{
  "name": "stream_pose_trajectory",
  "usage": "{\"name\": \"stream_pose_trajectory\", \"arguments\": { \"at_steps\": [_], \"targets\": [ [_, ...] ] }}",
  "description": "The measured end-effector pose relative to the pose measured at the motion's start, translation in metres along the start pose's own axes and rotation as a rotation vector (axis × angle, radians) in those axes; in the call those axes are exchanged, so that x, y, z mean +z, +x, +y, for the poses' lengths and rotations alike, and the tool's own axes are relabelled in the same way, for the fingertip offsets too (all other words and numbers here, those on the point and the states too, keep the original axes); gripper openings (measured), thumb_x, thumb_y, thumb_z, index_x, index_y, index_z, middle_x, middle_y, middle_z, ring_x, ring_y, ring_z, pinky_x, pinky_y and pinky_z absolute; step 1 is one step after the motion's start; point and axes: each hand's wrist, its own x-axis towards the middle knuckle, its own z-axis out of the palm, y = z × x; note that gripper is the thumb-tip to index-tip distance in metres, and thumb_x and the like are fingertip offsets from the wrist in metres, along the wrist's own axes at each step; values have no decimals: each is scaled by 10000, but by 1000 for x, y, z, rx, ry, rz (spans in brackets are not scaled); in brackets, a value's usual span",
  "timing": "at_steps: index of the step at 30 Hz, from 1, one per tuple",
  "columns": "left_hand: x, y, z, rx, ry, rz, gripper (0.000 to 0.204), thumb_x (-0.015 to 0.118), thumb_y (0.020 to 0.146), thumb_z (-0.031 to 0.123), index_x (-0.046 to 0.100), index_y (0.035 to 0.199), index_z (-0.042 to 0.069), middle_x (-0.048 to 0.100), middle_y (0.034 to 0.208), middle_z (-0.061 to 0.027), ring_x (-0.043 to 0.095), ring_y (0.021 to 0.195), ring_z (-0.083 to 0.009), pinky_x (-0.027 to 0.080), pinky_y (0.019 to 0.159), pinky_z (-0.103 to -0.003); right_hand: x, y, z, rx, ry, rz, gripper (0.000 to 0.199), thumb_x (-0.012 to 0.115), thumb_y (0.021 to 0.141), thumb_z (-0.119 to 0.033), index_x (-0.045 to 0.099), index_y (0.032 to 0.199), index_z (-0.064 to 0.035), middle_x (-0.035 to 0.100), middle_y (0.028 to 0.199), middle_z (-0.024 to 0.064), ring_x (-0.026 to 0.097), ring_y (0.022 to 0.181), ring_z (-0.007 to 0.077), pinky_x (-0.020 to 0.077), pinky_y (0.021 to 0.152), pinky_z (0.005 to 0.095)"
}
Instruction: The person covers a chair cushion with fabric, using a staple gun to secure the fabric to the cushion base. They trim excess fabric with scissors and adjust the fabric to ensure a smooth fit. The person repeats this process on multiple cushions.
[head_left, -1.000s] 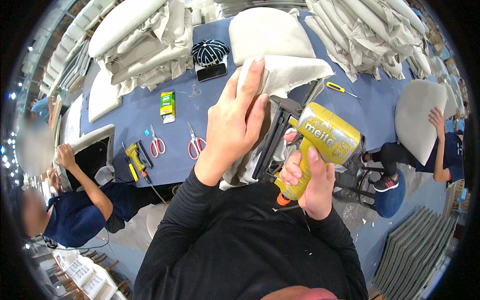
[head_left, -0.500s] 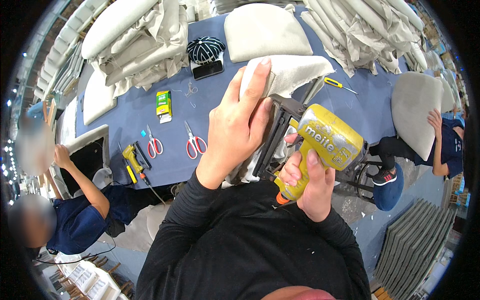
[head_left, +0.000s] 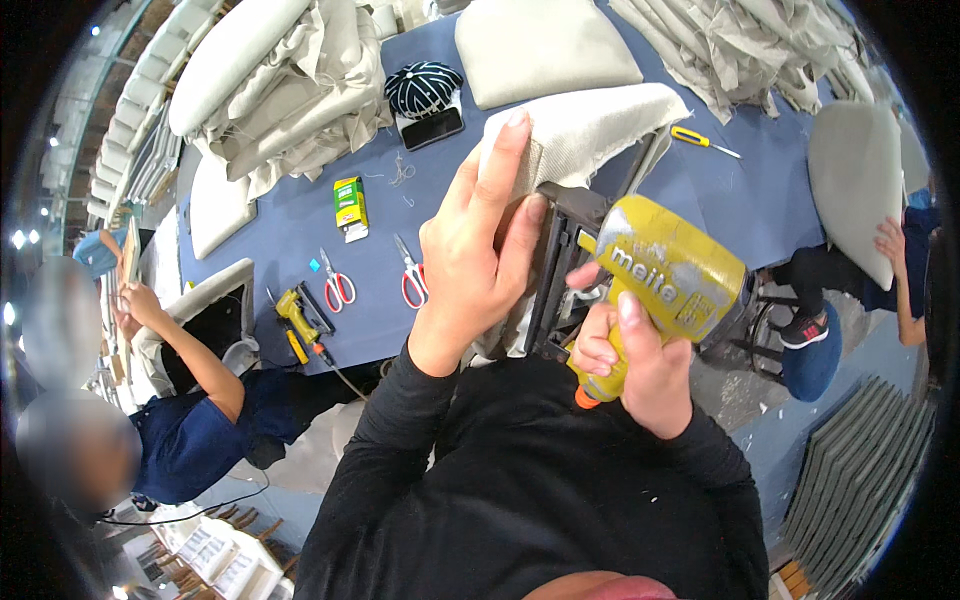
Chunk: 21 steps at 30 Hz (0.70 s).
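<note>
My left hand (head_left: 470,255) is closed around the edge of a beige fabric-covered chair cushion (head_left: 610,130), fingers pressing the folded cloth. The cushion is tilted up in front of me, and part of it is hidden behind my hand and the tool. In my right hand (head_left: 655,375) is a worn yellow staple gun (head_left: 675,270), gripped by its handle, with an orange fitting at the handle's lower end. The gun's dark nose rests at the cushion's edge, close to my left fingertips. Whether it touches there I cannot tell.
On the blue table (head_left: 290,215) lie red-handled scissors (head_left: 339,288), a second staple gun (head_left: 300,312), a green-yellow box (head_left: 350,208), a phone (head_left: 433,129) and a yellow screwdriver (head_left: 700,140). Cushion stacks (head_left: 290,95) stand behind. Co-workers sit left and right, one holding a cushion (head_left: 853,180).
The view has swung, so the table and its things appear farther right. Both hands keep their grips, with the staple gun still at the cushion's edge. The left co-worker's hand has shifted.
</note>
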Motion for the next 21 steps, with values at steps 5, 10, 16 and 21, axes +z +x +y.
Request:
{"name": "stream_pose_trajectory", "arguments": {
  "at_steps": [5, 10, 16, 21],
  "targets": [
    [-6, -5, -3, -19, 10, 1, 665, 705, 1004, 57, 494, 1634, 43, 663, 1467, -279, 698, 1286, -456, 564, 1056, -448, -5, 5, -10, 106, -68, -67, 305, 522, 1191, -317, 568, 1258, -23, 447, 789, -35, 425, 696, 72, 405, 667, 247],
    [-16, -15, -12, -319, -190, 66, 737, 753, 984, 121, 443, 1636, -27, 655, 1488, -258, 699, 1307, -376, 538, 1097, -415, -68, 23, -16, 34, -254, -26, 342, 649, 1117, -350, 667, 981, -37, 627, 809, 22, 559, 687, 113, 447, 647, 280],
    [-40, -48, -13, -636, -442, 162, 906, 912, 846, 265, 466, 1575, -35, 666, 1429, -195, 646, 1340, -262, 486, 1153, -396, -227, 64, 26, -24, -532, 433, 190, 698, 1007, -35, 663, 1191, 1, 624, 897, -15, 549, 726, 82, 423, 644, 255],
    [-26, -52, 22, -754, -110, 303, 880, 963, 772, 251, 522, 1474, -43, 684, 1318, -161, 669, 1250, -255, 514, 1112, -409, -435, 120, 104, -102, -1385, 724, 882, 678, 897, -68, 317, 1694, 44, 586, 1549, 311, 610, 1396, 442, 461, 1178, 429]
  ]
}}
